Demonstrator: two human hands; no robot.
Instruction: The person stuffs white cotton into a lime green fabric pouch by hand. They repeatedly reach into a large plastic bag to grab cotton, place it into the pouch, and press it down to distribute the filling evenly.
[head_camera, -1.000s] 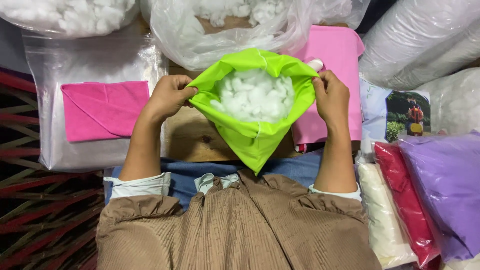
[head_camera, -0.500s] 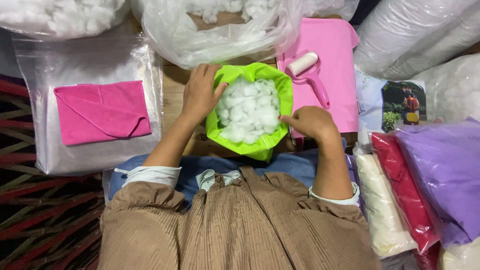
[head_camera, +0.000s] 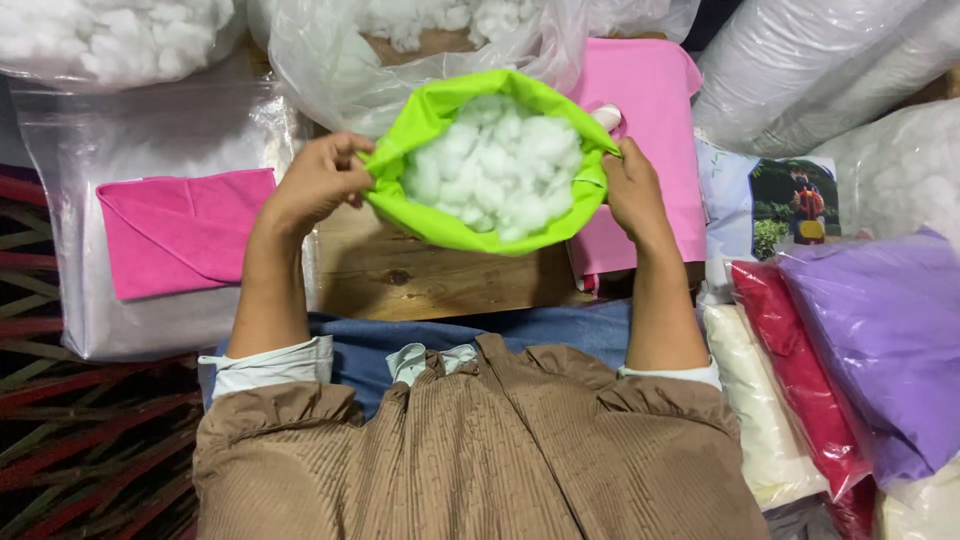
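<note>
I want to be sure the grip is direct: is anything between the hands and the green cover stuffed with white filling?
Nothing visible. The left hand pinches the green cover at its left rim, the right hand at its right rim, both touching the fabric, with the white filling between them.

Lime-green fabric cover (head_camera: 455, 225) around white fluffy stuffing (head_camera: 497, 165), pink folded cloth (head_camera: 185, 235) in a clear bag, pink fabric (head_camera: 655, 110) behind, brown wood tabletop (head_camera: 420, 280), purple (head_camera: 885, 330), red (head_camera: 800, 375) and cream (head_camera: 760, 420) bagged fabrics, brown ribbed garment (head_camera: 480, 450), blue cloth (head_camera: 560, 335).
</note>
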